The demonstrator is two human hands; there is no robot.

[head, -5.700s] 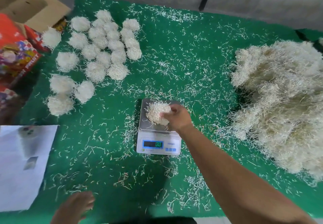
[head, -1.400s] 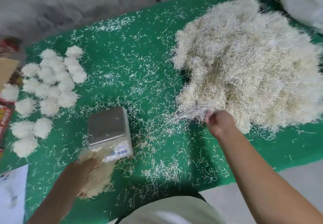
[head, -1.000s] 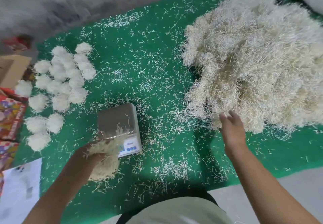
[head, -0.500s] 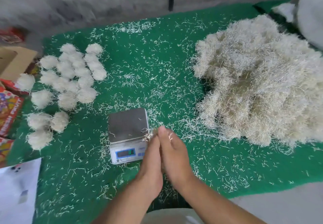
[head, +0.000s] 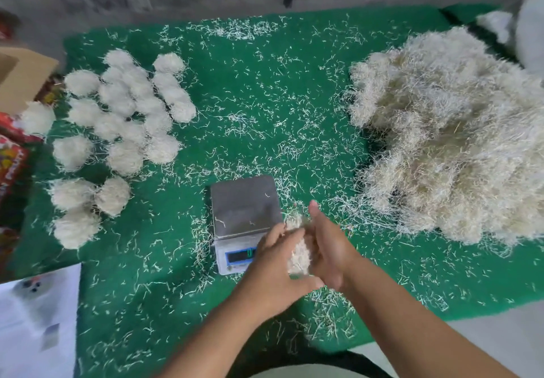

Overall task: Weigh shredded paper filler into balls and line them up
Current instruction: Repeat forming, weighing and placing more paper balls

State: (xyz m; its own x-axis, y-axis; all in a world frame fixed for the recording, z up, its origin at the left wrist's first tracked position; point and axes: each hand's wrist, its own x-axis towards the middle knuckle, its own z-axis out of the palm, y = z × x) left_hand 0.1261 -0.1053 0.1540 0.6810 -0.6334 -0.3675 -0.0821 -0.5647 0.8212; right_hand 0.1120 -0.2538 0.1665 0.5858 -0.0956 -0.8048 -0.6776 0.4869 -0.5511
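A wad of shredded paper (head: 298, 252) sits between my two hands, just over the front right corner of the small digital scale (head: 244, 203). My left hand (head: 273, 268) cups the wad from the left with its fingers curled round it. My right hand (head: 329, 245) presses against it from the right with straight fingers. The scale's steel plate holds only a few stray shreds. Several finished white balls (head: 126, 112) lie in rough rows at the left of the green mat (head: 250, 97). The big loose pile of shredded paper (head: 447, 142) fills the right side.
Loose shreds are scattered all over the mat. A cardboard box (head: 20, 77) and colourful packaging (head: 11, 165) stand off the mat's left edge. A white printed sheet (head: 35, 318) lies at the front left. A white bag (head: 530, 33) sits at the far right corner.
My right hand left the big pile and came to my left hand, which carried the wad back beside the scale. Both hands now hold the wad between them.
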